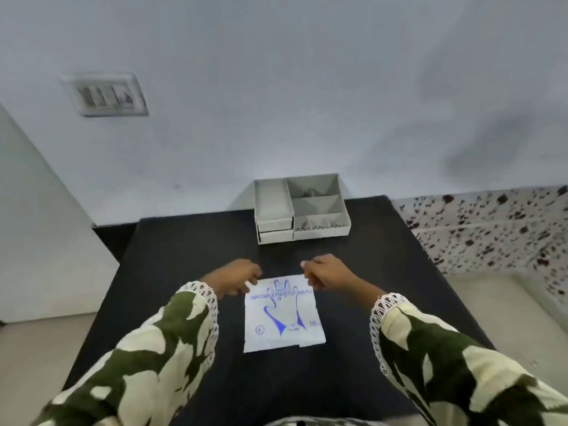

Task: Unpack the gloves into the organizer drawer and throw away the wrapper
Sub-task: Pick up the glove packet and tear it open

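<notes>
Gloves (282, 315), sealed in a flat white pack printed with a blue hand outline, lie on a black table (190, 247) in front of the person. Both hands sit at the pack's far corners: the left hand (236, 276) has fingers curled at the left corner, the right hand (327, 272) pinches at the right corner, though whether either truly grips the wrapper I cannot tell. Well beyond, against the wall (276, 87), stands a grey organizer (302, 209) with open compartments and two small drawers at its left front.
</notes>
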